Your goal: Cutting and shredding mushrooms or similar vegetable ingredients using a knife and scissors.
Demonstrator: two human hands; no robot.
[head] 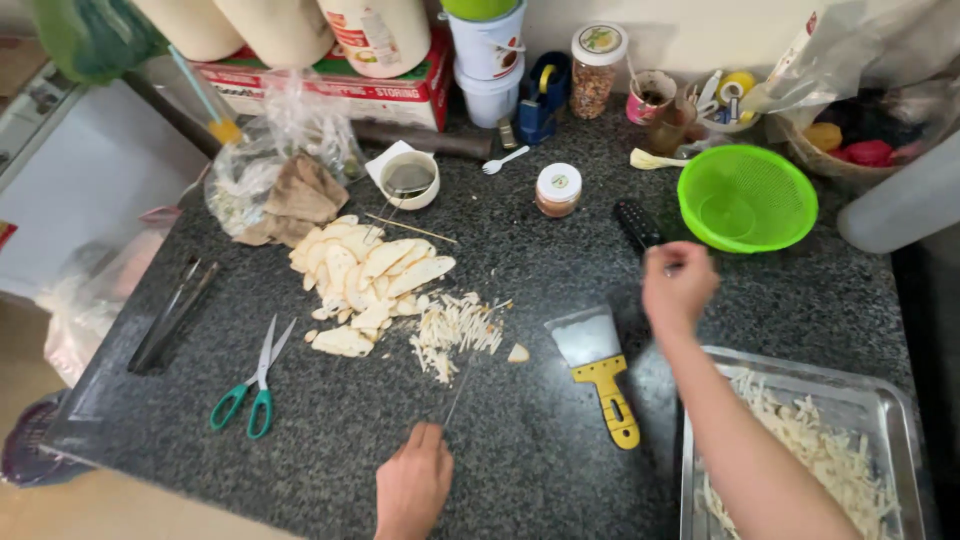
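Note:
My left hand [414, 486] is at the near edge of the dark granite counter [520, 450], closed on a thin knife [460, 392] whose blade points away toward a small heap of pale cut strips [455, 330]. Behind the strips lies a pile of pale oval slices [365, 270]. My right hand [678, 287] hovers over the counter with its fingers curled, just in front of a black remote-like object [637, 225] and left of a green colander [745, 197]. What the fingers hold is hidden. My right forearm crosses a metal tray [880, 400] of cut strips.
A yellow-handled scraper [600, 365] lies between my hands. Green-handled scissors [255, 385] and metal tongs [175, 312] lie at the left. A small white bowl [410, 178], a white-lidded jar [558, 188], plastic bags, boxes and tubs crowd the back.

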